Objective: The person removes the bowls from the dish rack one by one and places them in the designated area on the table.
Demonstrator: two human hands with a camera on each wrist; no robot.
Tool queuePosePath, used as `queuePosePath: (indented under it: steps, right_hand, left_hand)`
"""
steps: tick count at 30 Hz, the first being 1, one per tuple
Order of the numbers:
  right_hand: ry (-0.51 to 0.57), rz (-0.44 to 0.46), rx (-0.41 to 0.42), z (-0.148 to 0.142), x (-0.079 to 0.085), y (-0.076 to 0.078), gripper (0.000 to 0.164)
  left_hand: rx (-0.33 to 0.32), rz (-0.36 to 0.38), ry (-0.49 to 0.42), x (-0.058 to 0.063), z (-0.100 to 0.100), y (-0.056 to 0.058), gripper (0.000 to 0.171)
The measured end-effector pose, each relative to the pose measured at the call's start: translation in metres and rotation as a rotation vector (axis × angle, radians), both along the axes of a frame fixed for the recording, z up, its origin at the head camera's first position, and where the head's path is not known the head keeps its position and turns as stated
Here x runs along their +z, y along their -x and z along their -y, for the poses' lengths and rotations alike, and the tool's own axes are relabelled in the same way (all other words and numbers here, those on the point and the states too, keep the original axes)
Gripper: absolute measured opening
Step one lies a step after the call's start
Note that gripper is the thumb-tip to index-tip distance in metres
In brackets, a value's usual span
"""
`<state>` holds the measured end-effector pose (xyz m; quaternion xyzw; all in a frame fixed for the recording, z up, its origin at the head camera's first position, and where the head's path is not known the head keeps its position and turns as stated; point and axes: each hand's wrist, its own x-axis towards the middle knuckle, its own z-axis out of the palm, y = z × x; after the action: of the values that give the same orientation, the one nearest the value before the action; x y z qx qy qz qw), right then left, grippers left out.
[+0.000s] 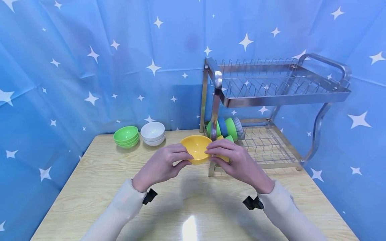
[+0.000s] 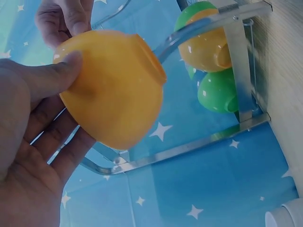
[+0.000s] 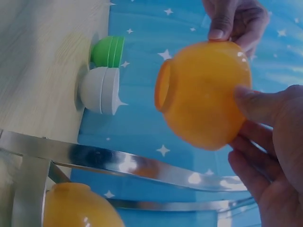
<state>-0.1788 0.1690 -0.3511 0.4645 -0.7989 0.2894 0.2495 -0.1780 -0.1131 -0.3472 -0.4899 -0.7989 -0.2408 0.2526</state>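
Observation:
A yellow bowl (image 1: 197, 149) is held up above the table between both hands, its hollow side visible in the head view. My left hand (image 1: 169, 159) pinches the rim on the left, thumb on the outer wall as the left wrist view shows. On the opposite side my right hand (image 1: 232, 159) pinches the rim, its thumb against the outside of the bowl (image 3: 208, 94). Behind the right hand, the lower tier of the metal dish rack (image 1: 213, 113) carries several green, blue and yellow bowls (image 1: 231, 129), partly hidden by the rack post and the hand.
Stacked green bowls (image 1: 126, 135) and stacked white bowls (image 1: 153, 132) stand at the back left of the wooden table (image 1: 99, 187). The rack's upper tier (image 1: 271, 83) has wire slots. A blue starred curtain (image 1: 126, 67) hangs behind and at both sides.

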Motion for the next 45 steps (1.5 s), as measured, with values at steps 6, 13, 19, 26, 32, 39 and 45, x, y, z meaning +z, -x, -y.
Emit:
queuePosePath:
  steps: [6,13,19,26,32,39,45]
  right_hand:
    - [0.080,0.114,-0.146,0.000,-0.005,0.008,0.042]
    - [0.178,0.151,-0.271,0.000,-0.009,0.020,0.044]
    - [0.281,0.290,-0.332,0.002,-0.009,0.031,0.056]
    - [0.333,0.468,-0.363,0.008,-0.010,0.042,0.065]
    - [0.343,0.548,-0.387,0.015,-0.010,0.052,0.066]
    - [0.324,0.542,-0.459,0.019,-0.010,0.058,0.059]
    - [0.328,0.570,-0.473,0.020,-0.008,0.061,0.055]
  left_hand:
    - [0.077,-0.009,-0.009,-0.008,0.012,0.009,0.014]
    - [0.214,-0.022,0.015,-0.019,0.031,0.024,0.015]
    - [0.286,-0.004,0.028,-0.033,0.048,0.039,0.015]
    - [0.412,0.097,0.089,-0.052,0.065,0.052,0.014]
    - [0.472,0.170,0.132,-0.067,0.076,0.060,0.009]
    - [0.507,0.244,0.162,-0.082,0.085,0.062,0.009]
    - [0.520,0.277,0.188,-0.092,0.092,0.061,0.009]
